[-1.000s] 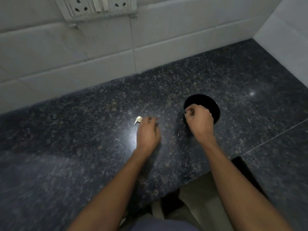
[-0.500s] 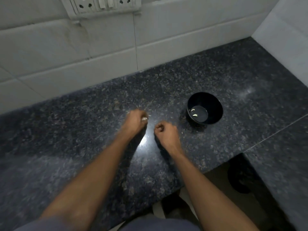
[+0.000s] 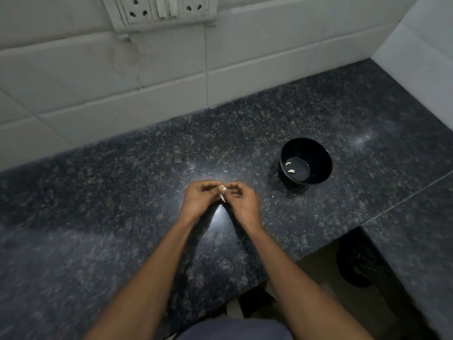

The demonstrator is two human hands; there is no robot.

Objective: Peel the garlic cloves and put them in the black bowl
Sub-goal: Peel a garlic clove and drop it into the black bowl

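Fig.: peeling step, head view. A garlic clove (image 3: 222, 190) is pinched between the fingertips of the left hand (image 3: 199, 200) and the right hand (image 3: 241, 201), held just above the speckled granite counter (image 3: 122, 192), w/ a strip of papery skin (image 3: 223, 198) hanging below it. Both hands are curled round the clove, fingers pressed together at the tips. The black bowl (image 3: 318, 153) stands to the right, near but apart from the hands; two peeled cloves (image 3: 290, 167) are seen on its bottom. A pale skin fleck (image 3: 225, 171) lies on the counter beyond the hands. A wall socket plate (image 3: 161, 8) is fixed above on the tiles.

Technique, as judged: the clove is best steadied by one hand while the loose skin is drawn off lengthwise by the other; the root end should be freed first, approx. along the grain. The grip should be kept light, since a bare clove is likely slippery. Transfer to the bowl is a short reach right.
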